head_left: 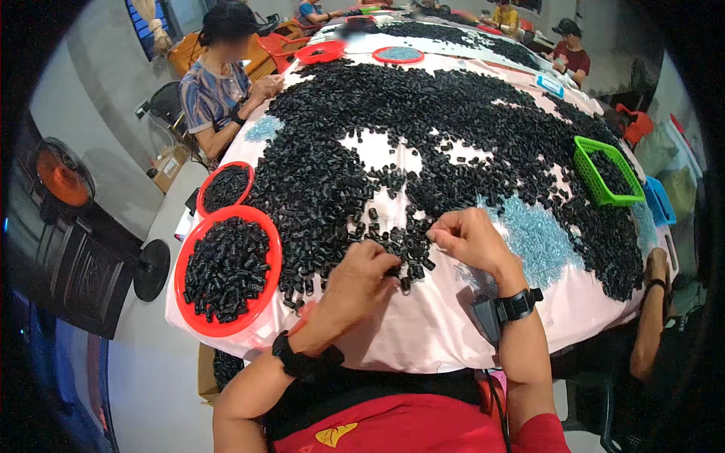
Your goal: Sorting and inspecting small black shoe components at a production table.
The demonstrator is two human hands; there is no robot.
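Small black tubular plastic pieces (325, 181) lie in a wide, loose heap over the pink cloth-covered table. At the heap's near edge, my left hand (359, 275) has its fingers curled, with one black piece (393, 271) at the fingertips. Just to the right, my right hand (476, 238) pinches thumb and forefinger together beside the pieces; whatever is between them is too small to make out. Beyond that wrist spreads a pile of small clear bluish pieces (532, 238). A few loose black pieces sit between my two hands.
A red basin (276, 275) of black pieces stands at the left, a smaller red basin (200, 198) behind it. At the right are a green basket (600, 198) and a blue tray (659, 202). Co-workers sit around the table; one hand (657, 268) is close on the right. A fan (64, 172) stands left.
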